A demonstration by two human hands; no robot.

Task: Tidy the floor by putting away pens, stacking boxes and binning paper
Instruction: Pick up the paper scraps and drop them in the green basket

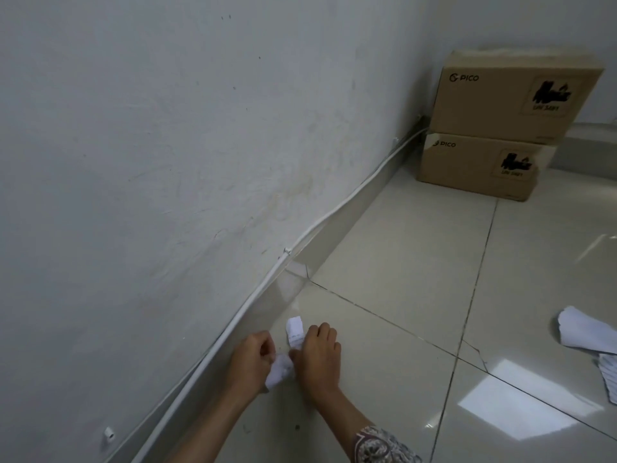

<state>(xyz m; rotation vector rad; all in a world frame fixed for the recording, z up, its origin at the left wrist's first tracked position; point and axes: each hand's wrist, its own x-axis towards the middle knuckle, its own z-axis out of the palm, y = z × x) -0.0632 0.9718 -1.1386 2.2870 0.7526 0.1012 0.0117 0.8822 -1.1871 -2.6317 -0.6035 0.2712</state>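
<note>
I am working low at the near left of the floor, close to the wall and the white cable running along its foot. My left hand is pinching a crumpled wad of white paper, fingers curled round its left side. My right hand is closing on the same wad from the right, and a folded white slip is sticking up past its knuckles on the far side; I am judging that slip to be held under the right fingers, but I cannot tell the exact grip.

The wad is sitting between the two hands, touching both, so neither needs to reach. What matters next is the loose sheets of paper lying well apart at the right edge, with their long side running near to far. My right hand is the nearer one for them. No bin is showing.

At the far right corner, two Pico cardboard boxes are already standing one on the other. I am seeing no pens.
</note>
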